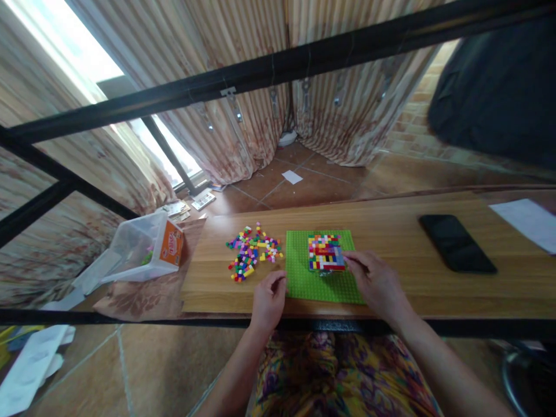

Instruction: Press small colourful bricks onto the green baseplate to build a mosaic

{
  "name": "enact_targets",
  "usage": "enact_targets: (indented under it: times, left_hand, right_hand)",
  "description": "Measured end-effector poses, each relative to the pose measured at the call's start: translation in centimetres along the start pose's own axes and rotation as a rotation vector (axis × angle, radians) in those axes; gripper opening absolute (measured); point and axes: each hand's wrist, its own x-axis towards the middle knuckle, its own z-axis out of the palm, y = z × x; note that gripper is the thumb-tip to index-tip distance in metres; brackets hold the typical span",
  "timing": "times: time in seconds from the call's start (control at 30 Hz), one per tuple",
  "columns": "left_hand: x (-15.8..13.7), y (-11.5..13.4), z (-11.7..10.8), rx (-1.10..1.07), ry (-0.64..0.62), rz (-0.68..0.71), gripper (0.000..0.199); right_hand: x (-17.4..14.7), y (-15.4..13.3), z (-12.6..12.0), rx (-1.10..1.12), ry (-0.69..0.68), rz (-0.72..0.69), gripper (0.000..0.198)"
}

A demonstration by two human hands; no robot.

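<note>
Two bare hands work at the near edge of a wooden desk (434, 243): the right hand (377, 284) has its fingertips pinched at the lower right corner of a multicoloured brick panel (325, 252), which sits pressed onto a green baseplate (317, 284) in the middle of the desk. The left hand (268, 301) rests loosely curled at the baseplate's left edge; whether its grip encloses a brick I cannot tell. Just left lies a loose pile of small bricks (252, 252). These pieces look light, hard and smooth, likely best pinched by their sides; the thin baseplate may flex. A black phone (456, 243) lies well to the right, a clear plastic tub (145, 246) off the desk's left end. Tiled floor, striped curtains and a bright window lie beyond.
</note>
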Motion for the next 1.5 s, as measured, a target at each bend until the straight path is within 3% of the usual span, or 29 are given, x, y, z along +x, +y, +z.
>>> enact_targets:
  times: [0.17, 0.43, 0.57, 0.87, 1.17, 1.5]
  left_hand:
    - [0.1, -0.4, -0.2, 0.067, 0.012, 0.03, 0.013]
    - [0.0, -0.3, -0.1, 0.129, 0.014, 0.078, 0.014]
    - [0.0, -0.2, -0.1, 0.168, 0.02, 0.105, 0.015]
    - [0.0, -0.6, 0.0, 0.166, 0.02, 0.124, 0.014]
    - [0.0, -1.5, 0.0, 0.297, 0.004, 0.218, 0.017]
    - [-0.2, -1.5, 0.1, 0.287, 0.0, 0.227, 0.017]
  right_hand:
    - [0.7, 0.3, 0.8, 0.034, 0.05, 0.082, 0.027]
    - [2.0, 0.5, 2.6, 0.124, 0.166, 0.049, 0.024]
    - [2.1, 0.7, 3.2, 0.139, 0.157, 0.041, 0.024]
    - [2.2, 0.4, 3.1, 0.023, 0.193, -0.004, 0.022]
    - [2.0, 0.7, 4.0, 0.013, 0.237, 0.13, 0.026]
    - [1.7, 0.6, 3.3, 0.02, 0.253, 0.116, 0.026]
